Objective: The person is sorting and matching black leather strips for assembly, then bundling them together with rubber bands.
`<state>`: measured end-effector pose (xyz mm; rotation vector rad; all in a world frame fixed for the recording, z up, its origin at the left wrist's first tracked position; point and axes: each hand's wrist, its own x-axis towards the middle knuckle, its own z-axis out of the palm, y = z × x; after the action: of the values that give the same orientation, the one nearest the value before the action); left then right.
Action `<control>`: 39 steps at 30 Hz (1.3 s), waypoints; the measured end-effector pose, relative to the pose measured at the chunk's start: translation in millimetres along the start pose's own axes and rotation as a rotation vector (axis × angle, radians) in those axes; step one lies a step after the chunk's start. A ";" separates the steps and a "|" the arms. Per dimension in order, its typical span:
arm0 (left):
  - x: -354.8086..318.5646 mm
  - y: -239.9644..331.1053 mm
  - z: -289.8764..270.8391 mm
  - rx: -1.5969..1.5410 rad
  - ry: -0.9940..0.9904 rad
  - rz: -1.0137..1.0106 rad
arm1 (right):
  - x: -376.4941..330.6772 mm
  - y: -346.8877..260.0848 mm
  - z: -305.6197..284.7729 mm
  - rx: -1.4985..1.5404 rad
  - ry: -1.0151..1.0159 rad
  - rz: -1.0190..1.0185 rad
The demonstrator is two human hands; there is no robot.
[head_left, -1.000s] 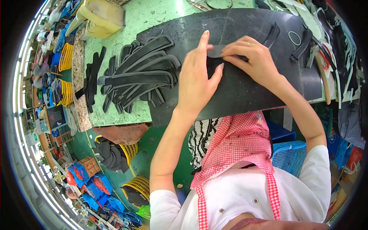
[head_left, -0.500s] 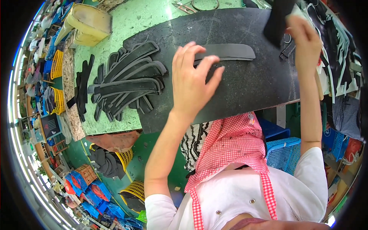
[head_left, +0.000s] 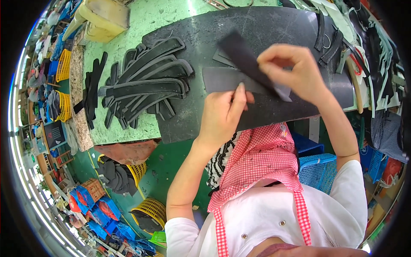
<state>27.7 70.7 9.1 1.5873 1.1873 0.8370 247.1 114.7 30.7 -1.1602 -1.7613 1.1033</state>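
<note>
My left hand (head_left: 227, 112) grips the lower edge of a flat grey strip (head_left: 220, 79), thumb on top of it. In my right hand (head_left: 295, 70), thumb and fingers pinch a black strip (head_left: 242, 53), which slants across the right part of the grey one. Behind these, another grey piece (head_left: 222, 58) shows partly on the dark work mat (head_left: 188, 124). To the left lies a fanned pile of curved black strips with grey edges (head_left: 145, 88).
Narrow black strips (head_left: 93, 92) lie at the table's left end. A yellowish plastic container (head_left: 105, 19) stands at the far left. Short dark strips (head_left: 332, 48) and a red-handled tool (head_left: 356, 60) lie on the right. Below are yellow baskets (head_left: 154, 210) and a blue basket (head_left: 319, 171).
My right hand has brought the black strip leftward and nearer, over the grey strip. My left hand has come down and closed on the grey strip, which now lies nearer me.
</note>
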 end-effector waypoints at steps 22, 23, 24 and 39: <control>-75.9 -14.4 -28.9 0.644 -0.098 0.262 | -5.5 87.8 -173.1 -1.182 0.098 0.000; -78.2 -15.9 -21.0 0.740 -0.095 0.257 | -3.6 86.6 -176.0 -1.216 0.080 -0.026; -83.0 -16.3 -13.5 0.754 -0.106 0.251 | -1.9 87.0 -177.1 -1.250 0.062 -0.052; -89.6 -18.2 0.0 0.785 0.004 0.200 | -23.3 -17.9 52.0 -0.078 -0.198 0.248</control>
<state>-4.2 -13.5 -6.7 2.3629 1.4750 0.5062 202.2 75.5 26.1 -1.3856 -1.8592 1.3447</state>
